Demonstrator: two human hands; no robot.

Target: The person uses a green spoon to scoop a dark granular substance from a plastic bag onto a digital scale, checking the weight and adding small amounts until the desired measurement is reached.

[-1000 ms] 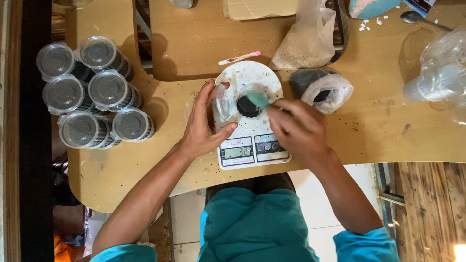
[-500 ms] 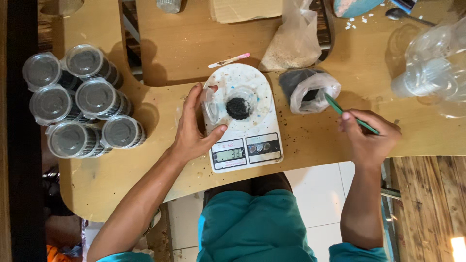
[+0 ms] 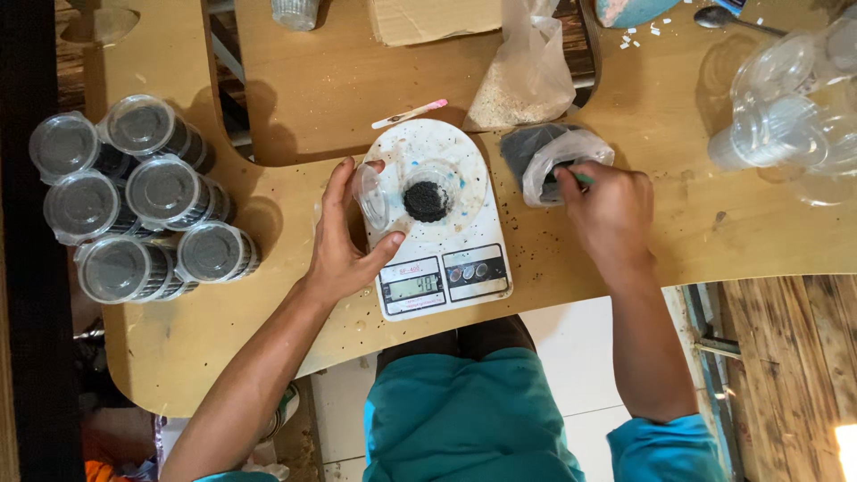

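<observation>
The left hand [image 3: 344, 245] lies flat on the wooden surface [image 3: 678, 241] at the left edge of a white kitchen scale [image 3: 437, 223]. Its fingers [image 3: 339, 183] are spread apart and point up along the scale's rim, while the thumb reaches across the lower part of the weighing plate, just above the small display. Between the fingertips and the thumb tip sits a clear plastic cup [image 3: 420, 192] holding a dark, crumbly fill; the index fingertip touches or nearly touches the cup's left side, and I cannot tell which.

The right hand [image 3: 611, 210] rests to the right of the scale, its fingers curled together and clamped on a thin green tool [image 3: 582, 178], of which only a short stretch shows beyond the knuckles. The tool's tip goes into the mouth of a clear plastic bag [image 3: 553, 156] of the same dark material, which lies just beyond those fingertips, close beside the scale's upper right edge.

Further past the fingers of both hands, a second clear bag [image 3: 527, 80] with pale grainy contents lies on the surface, and a small pink-and-white stick [image 3: 409, 113] lies just above the scale. Well to the left of the left hand stands a cluster of lidded clear cups [image 3: 134, 196] with dark contents. Well to the right of the right hand is a heap of empty clear cups [image 3: 786, 116]. Dark crumbs dot the surface around the scale.
</observation>
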